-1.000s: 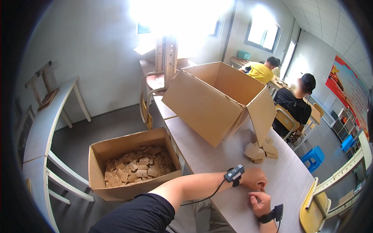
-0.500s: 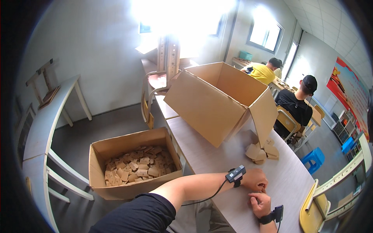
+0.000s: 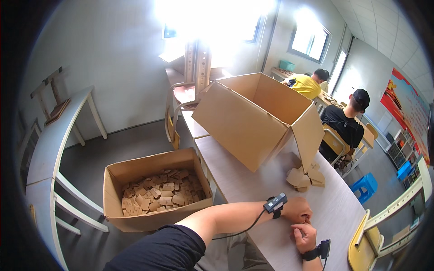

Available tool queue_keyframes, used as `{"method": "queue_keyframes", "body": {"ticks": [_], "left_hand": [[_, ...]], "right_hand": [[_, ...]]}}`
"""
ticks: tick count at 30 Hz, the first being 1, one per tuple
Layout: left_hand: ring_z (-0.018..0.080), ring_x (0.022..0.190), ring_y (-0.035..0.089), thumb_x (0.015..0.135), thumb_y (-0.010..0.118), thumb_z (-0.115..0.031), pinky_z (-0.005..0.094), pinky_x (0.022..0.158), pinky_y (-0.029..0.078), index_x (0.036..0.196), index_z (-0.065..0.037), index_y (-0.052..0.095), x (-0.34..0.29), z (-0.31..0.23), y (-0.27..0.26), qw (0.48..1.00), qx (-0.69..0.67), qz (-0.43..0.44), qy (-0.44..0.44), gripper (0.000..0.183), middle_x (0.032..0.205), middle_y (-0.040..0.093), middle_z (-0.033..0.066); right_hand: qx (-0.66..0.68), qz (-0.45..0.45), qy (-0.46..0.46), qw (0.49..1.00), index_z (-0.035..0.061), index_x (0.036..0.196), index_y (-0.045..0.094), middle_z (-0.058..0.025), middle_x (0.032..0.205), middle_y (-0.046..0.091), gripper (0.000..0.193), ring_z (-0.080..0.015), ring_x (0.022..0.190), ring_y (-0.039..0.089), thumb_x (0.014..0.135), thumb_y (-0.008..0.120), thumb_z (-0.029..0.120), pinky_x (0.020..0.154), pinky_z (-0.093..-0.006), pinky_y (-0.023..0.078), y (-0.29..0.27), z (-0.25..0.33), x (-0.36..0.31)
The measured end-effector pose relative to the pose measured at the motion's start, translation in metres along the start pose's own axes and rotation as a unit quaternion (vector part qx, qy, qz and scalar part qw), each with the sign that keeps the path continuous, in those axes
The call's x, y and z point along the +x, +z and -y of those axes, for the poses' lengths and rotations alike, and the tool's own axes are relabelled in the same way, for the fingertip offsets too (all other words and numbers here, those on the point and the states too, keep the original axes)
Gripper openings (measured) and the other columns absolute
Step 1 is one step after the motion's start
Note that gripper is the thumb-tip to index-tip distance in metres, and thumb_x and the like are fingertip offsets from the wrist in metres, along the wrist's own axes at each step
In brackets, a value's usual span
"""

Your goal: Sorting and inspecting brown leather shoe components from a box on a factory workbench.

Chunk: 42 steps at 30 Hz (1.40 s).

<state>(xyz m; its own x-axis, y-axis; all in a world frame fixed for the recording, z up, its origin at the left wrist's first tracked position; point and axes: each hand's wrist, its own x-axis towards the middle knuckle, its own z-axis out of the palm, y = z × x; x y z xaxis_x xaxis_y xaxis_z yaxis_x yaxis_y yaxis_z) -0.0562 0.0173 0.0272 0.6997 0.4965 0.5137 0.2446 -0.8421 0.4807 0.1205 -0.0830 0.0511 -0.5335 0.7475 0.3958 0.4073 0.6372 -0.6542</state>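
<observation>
My left hand (image 3: 298, 209) and my right hand (image 3: 304, 236) meet over the table (image 3: 332, 217), fingertips close together. Both have their fingers curled in; anything between them is too small or hidden to make out. A black strap with a small device circles each wrist. Just beyond my left hand lies a small heap of brown cardboard pieces (image 3: 298, 179), partly under the flap of a large open cardboard box (image 3: 244, 122) on the table. Left of my arm, a second open cardboard box (image 3: 158, 222) contains many small folded cardboard pieces (image 3: 163, 192).
A yellow chair (image 3: 365, 244) stands close at the right of the table, with a blue stool (image 3: 365, 186) farther back. Two people sit at tables beyond: one in black (image 3: 341, 124), one in yellow (image 3: 305, 86). Another long table (image 3: 54, 140) runs along the left.
The view has shifted very slightly. My hands stay together in nearly the same place, with only a small movement of the fingers.
</observation>
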Motion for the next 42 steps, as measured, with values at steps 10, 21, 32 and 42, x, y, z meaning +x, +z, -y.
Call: {"method": "queue_keyframes", "body": {"ticks": [10,21,32,42], "left_hand": [[0.0353,0.084,0.069,0.078,0.065,-0.016,0.0458,0.080,0.051,0.086,-0.007,0.073,0.001,0.000,0.001,1.000,-0.002,0.006,-0.003,0.015,0.085,0.074,0.0136],[0.0330,0.087,0.068,0.080,0.064,-0.015,0.0445,0.085,0.049,0.089,-0.009,0.071,-0.001,0.003,0.004,1.000,0.005,0.011,-0.002,0.012,0.087,0.073,0.0107],[0.0333,0.082,0.070,0.080,0.068,-0.019,0.0432,0.076,0.053,0.087,-0.009,0.074,0.000,0.000,-0.001,0.999,-0.032,0.011,-0.011,0.014,0.086,0.074,0.0120],[0.0356,0.081,0.071,0.080,0.069,-0.021,0.0437,0.072,0.054,0.087,-0.009,0.076,0.001,0.001,-0.001,1.000,-0.024,-0.012,0.009,0.015,0.085,0.074,0.0143]], "right_hand": [[-0.002,-0.008,0.002,1.000,-0.0005,0.093,0.075,-0.0088,0.071,0.071,0.023,-0.0220,0.067,0.067,0.092,0.064,0.020,0.068,-0.0336,0.054,0.002,-0.007,-0.002],[-0.029,-0.007,-0.021,0.999,0.0007,0.092,0.075,-0.0092,0.071,0.071,0.021,-0.0243,0.070,0.067,0.091,0.065,0.018,0.070,-0.0349,0.053,0.004,-0.007,-0.001],[-0.035,0.000,-0.026,0.999,0.0007,0.089,0.074,-0.0092,0.070,0.070,0.017,-0.0259,0.070,0.065,0.089,0.066,0.016,0.072,-0.0361,0.052,0.003,-0.002,0.001],[-0.017,-0.010,-0.008,1.000,0.0028,0.088,0.076,-0.0108,0.072,0.068,0.017,-0.0302,0.069,0.063,0.086,0.067,0.017,0.070,-0.0396,0.051,0.004,0.001,0.001]]}}
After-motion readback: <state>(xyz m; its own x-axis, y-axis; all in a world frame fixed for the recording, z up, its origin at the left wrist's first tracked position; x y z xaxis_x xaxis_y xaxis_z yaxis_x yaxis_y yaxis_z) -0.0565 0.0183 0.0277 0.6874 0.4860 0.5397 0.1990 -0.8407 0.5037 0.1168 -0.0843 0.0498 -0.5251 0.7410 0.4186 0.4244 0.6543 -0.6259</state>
